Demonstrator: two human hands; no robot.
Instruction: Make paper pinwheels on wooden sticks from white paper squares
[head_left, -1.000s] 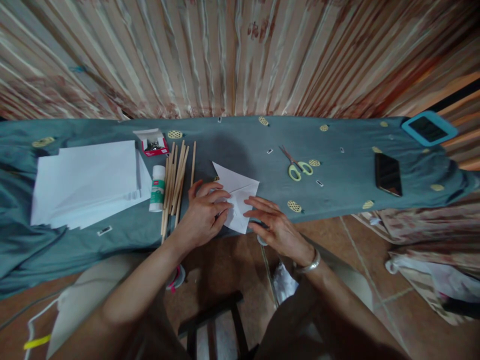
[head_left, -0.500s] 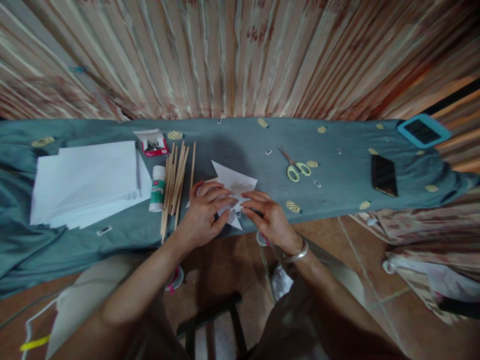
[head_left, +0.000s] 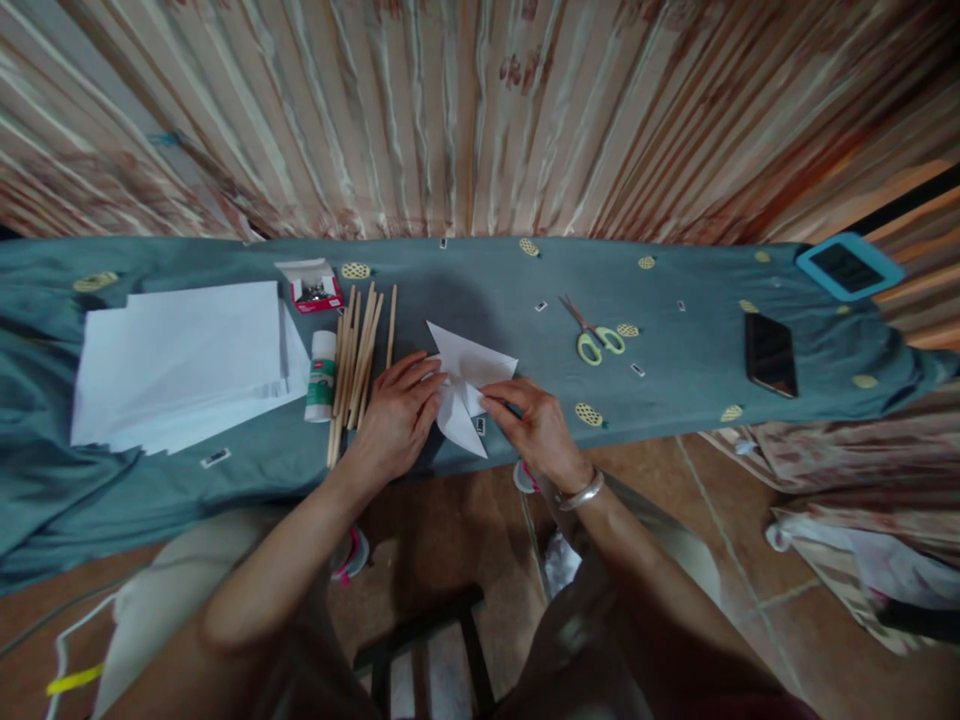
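A white paper pinwheel (head_left: 472,358) with pointed blades lies at the table's front edge between my hands. My left hand (head_left: 401,412) is closed on its left side, fingers bent over the paper and hiding that part. On the other side my right hand (head_left: 534,425), with a bangle at the wrist, pinches the paper between thumb and fingers near the middle. One blade points down toward me, another up and away. Just left of my left hand lie several thin wooden sticks (head_left: 355,360), one of them (head_left: 391,325) apart from the bunch.
A glue stick (head_left: 321,378) lies beside the sticks, with an open red box of small metal pieces (head_left: 315,290) behind. A stack of white paper (head_left: 187,350) is at left. Scissors (head_left: 592,330), a phone (head_left: 771,355) and a blue-framed device (head_left: 851,265) lie rightward.
My left hand has drawn back slightly left from the pinwheel's middle, uncovering more of the lower blade. My right fingers have closed in on the paper near the centre.
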